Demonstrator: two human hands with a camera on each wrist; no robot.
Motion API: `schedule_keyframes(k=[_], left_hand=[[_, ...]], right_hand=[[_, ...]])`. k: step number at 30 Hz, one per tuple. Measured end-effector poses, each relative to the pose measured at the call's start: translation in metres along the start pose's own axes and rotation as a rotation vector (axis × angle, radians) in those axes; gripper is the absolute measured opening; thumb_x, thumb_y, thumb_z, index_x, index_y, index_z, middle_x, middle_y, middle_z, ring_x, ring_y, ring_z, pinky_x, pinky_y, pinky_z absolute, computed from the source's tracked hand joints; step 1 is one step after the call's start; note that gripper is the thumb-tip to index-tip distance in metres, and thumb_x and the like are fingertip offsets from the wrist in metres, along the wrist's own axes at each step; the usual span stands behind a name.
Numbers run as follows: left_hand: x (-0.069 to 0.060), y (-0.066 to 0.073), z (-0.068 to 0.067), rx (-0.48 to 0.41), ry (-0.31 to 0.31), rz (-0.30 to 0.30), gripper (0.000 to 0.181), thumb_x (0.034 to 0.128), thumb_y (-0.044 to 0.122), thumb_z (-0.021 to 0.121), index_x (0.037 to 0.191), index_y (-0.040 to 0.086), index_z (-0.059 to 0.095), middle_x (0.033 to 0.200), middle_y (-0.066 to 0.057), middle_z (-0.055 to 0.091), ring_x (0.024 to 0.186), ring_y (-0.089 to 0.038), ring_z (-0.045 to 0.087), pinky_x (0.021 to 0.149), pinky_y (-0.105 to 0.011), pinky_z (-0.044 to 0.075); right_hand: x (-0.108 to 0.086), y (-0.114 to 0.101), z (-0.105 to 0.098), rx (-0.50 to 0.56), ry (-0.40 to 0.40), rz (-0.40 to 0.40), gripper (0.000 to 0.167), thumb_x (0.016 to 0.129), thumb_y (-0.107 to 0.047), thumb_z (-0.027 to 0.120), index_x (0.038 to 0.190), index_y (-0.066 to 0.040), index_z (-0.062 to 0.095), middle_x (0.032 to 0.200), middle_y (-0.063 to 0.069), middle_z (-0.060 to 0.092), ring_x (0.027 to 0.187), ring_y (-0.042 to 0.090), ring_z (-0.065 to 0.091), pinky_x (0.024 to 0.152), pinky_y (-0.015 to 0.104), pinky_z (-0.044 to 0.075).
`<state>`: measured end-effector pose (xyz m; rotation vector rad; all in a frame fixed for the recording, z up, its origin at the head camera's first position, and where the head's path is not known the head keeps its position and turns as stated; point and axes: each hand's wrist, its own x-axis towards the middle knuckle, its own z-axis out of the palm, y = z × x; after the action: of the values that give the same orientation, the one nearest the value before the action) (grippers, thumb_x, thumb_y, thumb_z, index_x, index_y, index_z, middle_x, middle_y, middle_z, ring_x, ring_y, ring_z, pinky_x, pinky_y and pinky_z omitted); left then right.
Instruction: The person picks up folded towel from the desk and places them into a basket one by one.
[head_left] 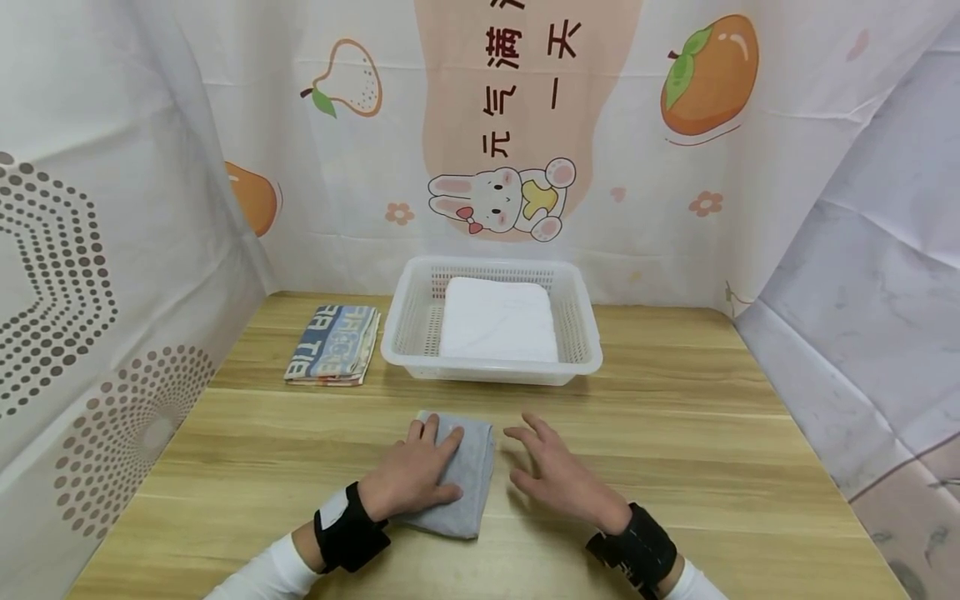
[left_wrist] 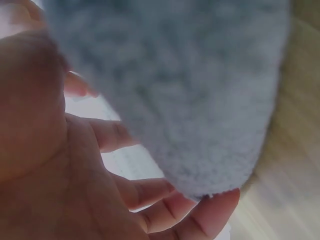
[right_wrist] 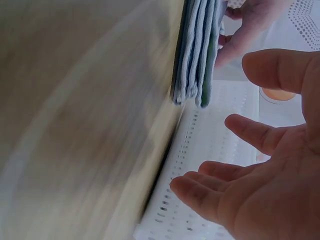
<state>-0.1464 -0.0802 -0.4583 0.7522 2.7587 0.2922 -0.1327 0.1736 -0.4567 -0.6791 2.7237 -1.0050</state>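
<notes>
The left hand [head_left: 408,477] lay spread on the cloth [head_left: 474,468], folded on the tabletop [head_left: 675,417]; the cloth looked light, soft and floppy, best held by its layered right edge, beside which the right hand [head_left: 564,479] hovered, fingers apart.

Printed curtains [head_left: 360,175] around a wood-grain table [head_left: 690,433] suggest a makeshift booth.

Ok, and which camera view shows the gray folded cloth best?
The head view: the gray cloth lies folded on the table, partly covered, but its overall shape shows. The left wrist view gives only a blurred close-up of its fuzzy surface; the right wrist view catches its stacked layers edge-on, cut off at top.
</notes>
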Motion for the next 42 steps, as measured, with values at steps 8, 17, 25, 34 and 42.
schedule_keyframes(k=[8,17,25,34,42], left_hand=[[0.0,0.006,0.003,0.013,0.039,0.015,0.08,0.0885,0.05,0.071,0.149,0.005,0.044,0.147,-0.036,0.034,0.133,-0.049,0.036,0.083,-0.053,0.052],[0.0,0.01,0.006,0.028,0.066,0.029,0.079,0.0897,0.05,0.069,0.149,0.004,0.044,0.145,-0.036,0.036,0.13,-0.048,0.038,0.08,-0.052,0.053],[0.001,0.012,0.008,0.073,0.077,0.04,0.079,0.0911,0.053,0.066,0.149,0.004,0.043,0.145,-0.035,0.037,0.13,-0.047,0.04,0.078,-0.049,0.054],[0.001,0.015,0.009,0.098,0.082,0.053,0.079,0.0913,0.054,0.065,0.149,0.005,0.044,0.145,-0.035,0.038,0.128,-0.046,0.042,0.075,-0.047,0.055],[0.0,0.01,0.009,0.026,0.068,0.079,0.074,0.0944,0.049,0.064,0.15,0.004,0.043,0.147,-0.035,0.035,0.128,-0.049,0.039,0.083,-0.048,0.053]], right_hand=[[-0.003,-0.001,0.003,0.128,-0.033,0.044,0.051,0.093,-0.014,0.067,0.14,-0.004,0.05,0.154,0.031,0.027,0.14,0.049,0.031,0.105,0.066,0.034],[-0.004,0.002,0.007,0.063,-0.062,-0.01,0.047,0.092,-0.012,0.067,0.137,-0.006,0.056,0.153,0.037,0.023,0.139,0.054,0.028,0.104,0.069,0.032],[-0.006,0.003,0.011,-0.024,-0.09,-0.02,0.047,0.092,-0.014,0.068,0.138,-0.012,0.058,0.155,0.035,0.019,0.142,0.052,0.022,0.106,0.07,0.029],[-0.007,0.002,0.015,-0.078,-0.106,-0.046,0.049,0.094,-0.015,0.066,0.142,-0.015,0.056,0.155,0.036,0.019,0.141,0.055,0.021,0.103,0.072,0.03],[-0.007,0.0,0.015,-0.112,-0.088,-0.03,0.044,0.094,-0.016,0.065,0.138,-0.013,0.06,0.152,0.036,0.026,0.14,0.055,0.024,0.105,0.07,0.03]])
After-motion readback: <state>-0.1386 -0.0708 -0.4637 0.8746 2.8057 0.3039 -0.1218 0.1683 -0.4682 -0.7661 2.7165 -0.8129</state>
